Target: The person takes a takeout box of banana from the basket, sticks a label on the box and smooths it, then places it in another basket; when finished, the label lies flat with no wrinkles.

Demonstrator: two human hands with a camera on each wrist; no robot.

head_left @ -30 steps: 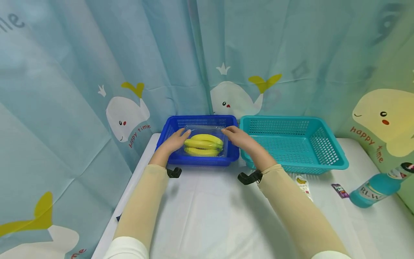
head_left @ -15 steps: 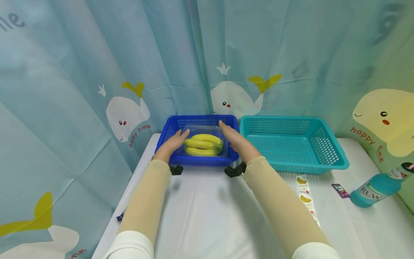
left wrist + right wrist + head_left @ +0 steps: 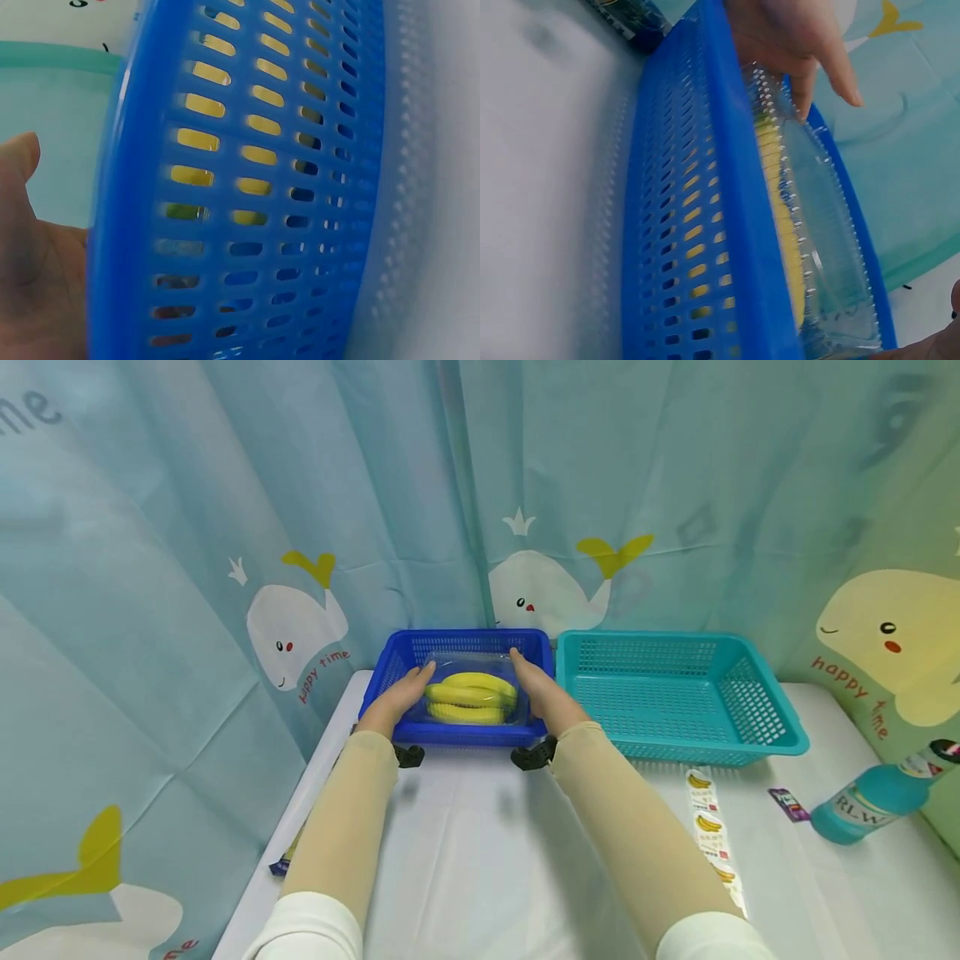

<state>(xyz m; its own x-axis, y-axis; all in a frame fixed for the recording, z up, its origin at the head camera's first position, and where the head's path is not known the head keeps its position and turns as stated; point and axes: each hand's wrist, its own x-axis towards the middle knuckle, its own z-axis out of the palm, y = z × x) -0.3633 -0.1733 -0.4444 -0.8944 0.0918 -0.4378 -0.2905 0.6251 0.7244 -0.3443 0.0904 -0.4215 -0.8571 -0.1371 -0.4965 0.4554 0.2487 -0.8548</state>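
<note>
Blue plastic basket [image 3: 472,736] on a white tabletop [image 3: 465,860], with a clear box [image 3: 472,665] of yellow bananas [image 3: 470,697] inside it; the left hand [image 3: 397,700] and right hand [image 3: 546,695] flank the box, their visible fingers loosely straight; a teal basket [image 3: 652,697] stands just beside, rightward

The room to pass is overhead: the blue basket [image 3: 476,737] is open above the clear box [image 3: 474,665]. At the box's ends, the left hand [image 3: 401,697] and right hand [image 3: 545,693] crowd the side gaps. The basket's near wall blocks a low approach, and the curtain [image 3: 420,485] closes in behind. The turquoise basket [image 3: 682,752] sits just beside, leaving hardly a slot between rims. Between the forearms, the counter [image 3: 457,843] offers a broad lane — the bottle [image 3: 862,802] stands well apart, far right.
</note>
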